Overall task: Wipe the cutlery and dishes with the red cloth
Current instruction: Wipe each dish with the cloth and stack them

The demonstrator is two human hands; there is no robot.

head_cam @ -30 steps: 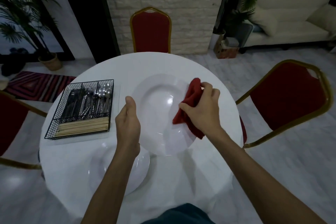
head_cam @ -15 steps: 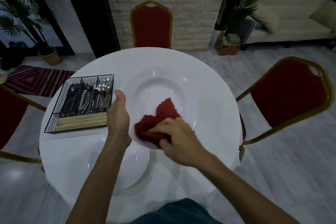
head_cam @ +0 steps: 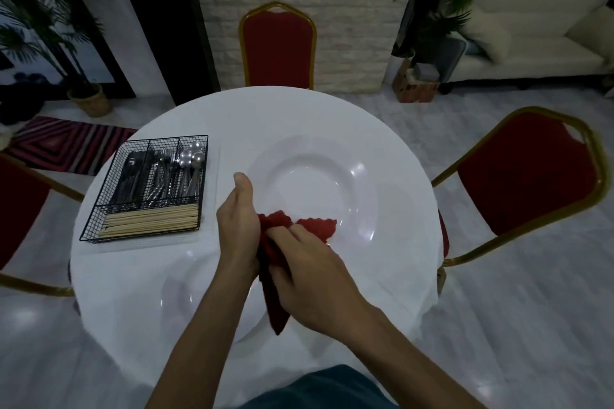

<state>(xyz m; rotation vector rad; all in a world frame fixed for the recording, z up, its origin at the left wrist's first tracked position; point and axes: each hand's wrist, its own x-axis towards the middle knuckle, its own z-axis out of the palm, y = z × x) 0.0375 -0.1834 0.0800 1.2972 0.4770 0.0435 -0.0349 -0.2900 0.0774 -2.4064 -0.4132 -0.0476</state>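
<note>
cutlery basket [head_cam: 99,209] mid-left of frame, on table [head_cam: 133,276] | left hand [head_cam: 237,226] centre, grasps plate [head_cam: 332,176] by its left rim, thumb on front | red cloth [head_cam: 315,226] on plate's lower left | right hand [head_cam: 309,279] clenched round cloth, pressing it to plate

In the middle of the frame the left hand [head_cam: 237,226] grips the left rim of a big white plate [head_cam: 319,173], with the thumb up. The right hand [head_cam: 315,282] holds the red cloth [head_cam: 315,226] against the lower part of the plate. At the left, a wire basket [head_cam: 99,226] with cutlery [head_cam: 172,176] stands on the round white bench [head_cam: 109,276].
</note>
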